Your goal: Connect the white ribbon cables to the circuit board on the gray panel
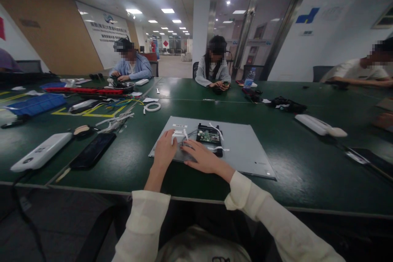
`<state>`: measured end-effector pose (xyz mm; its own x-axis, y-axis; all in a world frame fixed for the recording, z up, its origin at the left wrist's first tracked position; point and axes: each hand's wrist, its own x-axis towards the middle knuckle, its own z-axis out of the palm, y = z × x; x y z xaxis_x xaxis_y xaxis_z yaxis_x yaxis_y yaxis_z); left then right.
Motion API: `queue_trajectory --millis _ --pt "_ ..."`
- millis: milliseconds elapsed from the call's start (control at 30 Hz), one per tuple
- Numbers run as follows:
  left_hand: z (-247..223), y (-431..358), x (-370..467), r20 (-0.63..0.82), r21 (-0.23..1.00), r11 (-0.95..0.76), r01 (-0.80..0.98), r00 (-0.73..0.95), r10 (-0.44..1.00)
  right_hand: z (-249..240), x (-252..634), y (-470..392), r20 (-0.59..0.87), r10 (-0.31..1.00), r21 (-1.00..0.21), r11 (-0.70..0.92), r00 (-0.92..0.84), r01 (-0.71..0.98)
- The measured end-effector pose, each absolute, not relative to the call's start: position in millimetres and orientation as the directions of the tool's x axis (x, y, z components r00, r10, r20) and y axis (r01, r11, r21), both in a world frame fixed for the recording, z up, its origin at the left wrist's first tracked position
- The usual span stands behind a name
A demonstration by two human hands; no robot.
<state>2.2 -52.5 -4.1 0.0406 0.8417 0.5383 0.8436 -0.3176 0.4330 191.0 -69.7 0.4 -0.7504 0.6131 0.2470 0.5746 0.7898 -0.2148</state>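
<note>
A flat grey panel [242,143] lies on the green table before me. On its middle sits a black frame holding a green circuit board [209,135], with white strips across its right side and lower edge. My left hand [166,147] rests over the panel's left part, fingers closed by a white label or strip; what they hold, if anything, is too small to name. My right hand [199,156] lies over the panel just left of and below the board, fingers spread near thin dark cables and a small white piece [186,134].
Left are a white power bank [42,152], a black phone [93,151], white cables [118,122] and a blue tray [38,104]. A white device [315,125] lies right. People sit across the table and at the far right.
</note>
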Motion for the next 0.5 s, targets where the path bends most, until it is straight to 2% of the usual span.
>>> queue_trajectory --millis 500 --pt "-2.0 -55.2 1.9 0.486 0.429 -0.276 0.860 0.037 0.873 -16.7 235.5 -16.0 0.263 0.808 -0.179 0.577 -0.527 0.797"
